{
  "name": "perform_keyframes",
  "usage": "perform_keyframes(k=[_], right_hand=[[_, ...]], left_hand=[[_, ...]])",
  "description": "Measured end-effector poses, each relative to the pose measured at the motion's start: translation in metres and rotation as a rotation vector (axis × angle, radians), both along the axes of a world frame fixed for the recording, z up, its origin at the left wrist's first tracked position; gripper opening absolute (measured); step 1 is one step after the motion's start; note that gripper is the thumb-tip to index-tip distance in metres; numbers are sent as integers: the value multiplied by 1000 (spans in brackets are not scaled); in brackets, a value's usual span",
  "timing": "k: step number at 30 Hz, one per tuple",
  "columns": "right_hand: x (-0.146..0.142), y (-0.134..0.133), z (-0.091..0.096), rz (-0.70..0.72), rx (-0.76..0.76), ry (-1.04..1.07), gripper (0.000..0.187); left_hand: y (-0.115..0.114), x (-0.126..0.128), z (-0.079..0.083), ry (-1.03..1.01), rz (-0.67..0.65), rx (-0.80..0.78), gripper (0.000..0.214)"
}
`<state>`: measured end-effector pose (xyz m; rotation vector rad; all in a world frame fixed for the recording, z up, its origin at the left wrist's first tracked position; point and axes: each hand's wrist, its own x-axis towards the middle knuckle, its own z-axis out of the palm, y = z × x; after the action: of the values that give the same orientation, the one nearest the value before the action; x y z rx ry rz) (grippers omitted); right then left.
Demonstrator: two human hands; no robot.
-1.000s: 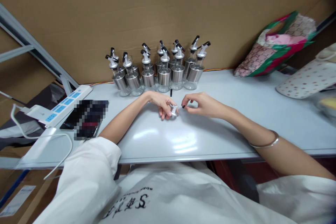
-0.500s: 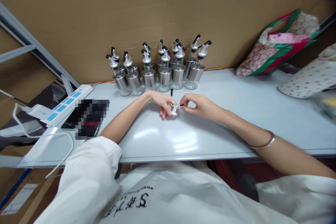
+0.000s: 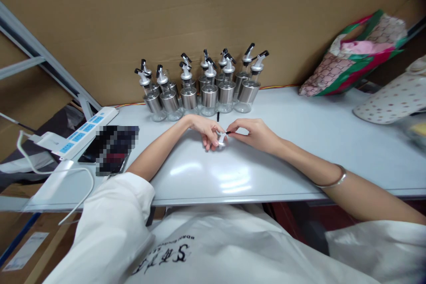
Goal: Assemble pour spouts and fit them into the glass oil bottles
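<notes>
My left hand (image 3: 209,132) is closed on a small silver-white pourer spout (image 3: 222,139) just above the table. Between the thumb and forefinger of my right hand (image 3: 250,133) is a small black flap (image 3: 228,132), pinched against the tip of the spout. Another black flap (image 3: 218,116) lies on the table behind my hands. Further back, several glass oil bottles (image 3: 209,96) with steel sleeves stand upright in rows, each topped by a silver spout with a black flap.
A white power strip (image 3: 84,131) with a plugged-in charger and cable lies at the left, beside dark phones (image 3: 91,144). At the right are a patterned bag (image 3: 336,69) and a white spotted container (image 3: 392,102). Cardboard (image 3: 213,13) stands behind the table (image 3: 299,164).
My right hand has brought the black flap slightly leftward and up, onto the spout's tip. My left hand has barely moved.
</notes>
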<state>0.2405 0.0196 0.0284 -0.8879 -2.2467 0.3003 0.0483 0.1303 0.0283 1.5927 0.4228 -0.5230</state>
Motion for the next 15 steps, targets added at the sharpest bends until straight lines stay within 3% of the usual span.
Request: perform_keyframes(k=[15], right_hand=[[1,0,1,29,-27,-75,18]], left_hand=[[3,0,-3,-12,-30,-21,48]])
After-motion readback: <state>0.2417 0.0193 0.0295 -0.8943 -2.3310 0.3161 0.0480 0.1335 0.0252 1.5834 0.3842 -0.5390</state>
